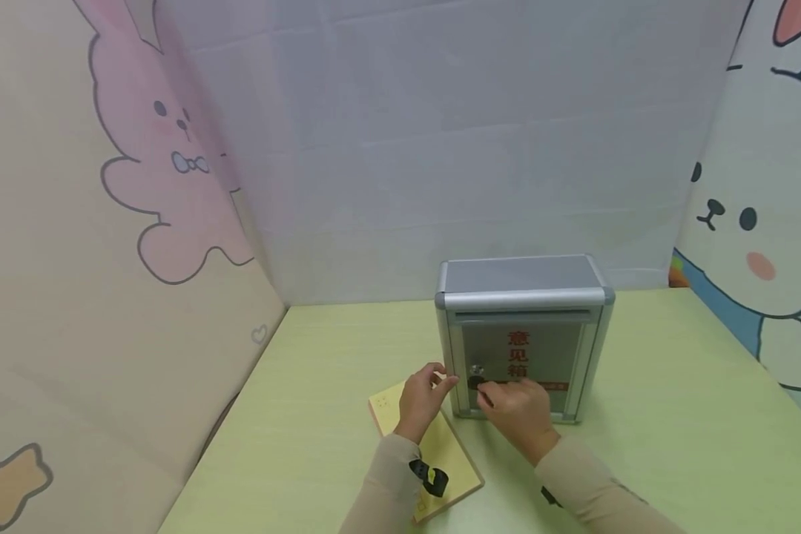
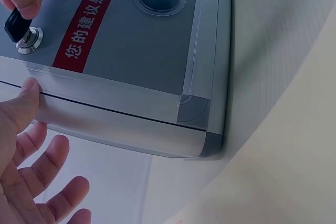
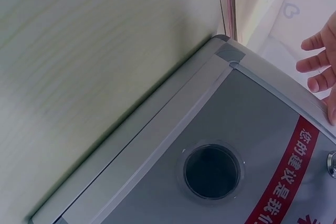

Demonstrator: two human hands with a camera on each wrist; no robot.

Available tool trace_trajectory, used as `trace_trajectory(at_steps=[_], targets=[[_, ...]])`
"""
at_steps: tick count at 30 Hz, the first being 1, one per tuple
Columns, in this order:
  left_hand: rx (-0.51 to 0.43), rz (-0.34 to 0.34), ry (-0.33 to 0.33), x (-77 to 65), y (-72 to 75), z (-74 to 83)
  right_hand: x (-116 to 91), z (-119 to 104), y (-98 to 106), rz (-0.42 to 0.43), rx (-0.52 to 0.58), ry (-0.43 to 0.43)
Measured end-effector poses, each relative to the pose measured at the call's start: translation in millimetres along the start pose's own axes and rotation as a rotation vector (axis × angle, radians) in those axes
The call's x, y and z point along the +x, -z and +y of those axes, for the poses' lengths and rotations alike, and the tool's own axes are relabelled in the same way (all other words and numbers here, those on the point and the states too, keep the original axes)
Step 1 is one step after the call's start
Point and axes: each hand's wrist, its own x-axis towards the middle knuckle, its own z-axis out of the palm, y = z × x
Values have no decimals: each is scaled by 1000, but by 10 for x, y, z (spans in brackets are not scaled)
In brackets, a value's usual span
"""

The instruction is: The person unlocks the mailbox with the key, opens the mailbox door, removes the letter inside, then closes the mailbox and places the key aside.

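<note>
A grey suggestion box with a silver frame and red lettering stands upright on the table. My right hand is at its front, where the right thumb and a finger pinch a black-headed key in the round lock. At the box's left side is my left hand. In the left wrist view its thumb lies against the silver frame, while the other fingers are spread and loosely bent beside it. The right hand is out of sight in the right wrist view.
A yellow pad lies slantwise on the table, partly under my left forearm. Low on the box front is a round dark window. Curtains with cartoon rabbits enclose the table's back and sides.
</note>
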Motion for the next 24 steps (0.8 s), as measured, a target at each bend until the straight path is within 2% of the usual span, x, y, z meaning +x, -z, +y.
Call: trace_trajectory(at_steps=[7, 13, 18, 24], targets=[[9, -2, -18, -4, 15, 11, -3, -10, -13, 22, -10, -7], [-5, 2, -6, -8, 14, 7, 2, -32, -23, 22, -9, 5], [20, 1, -35, 7, 1, -15, -2, -27, -22, 39, -9, -7], [40, -7, -47, 9, 4, -31, -3, -27, -32, 39, -8, 31]])
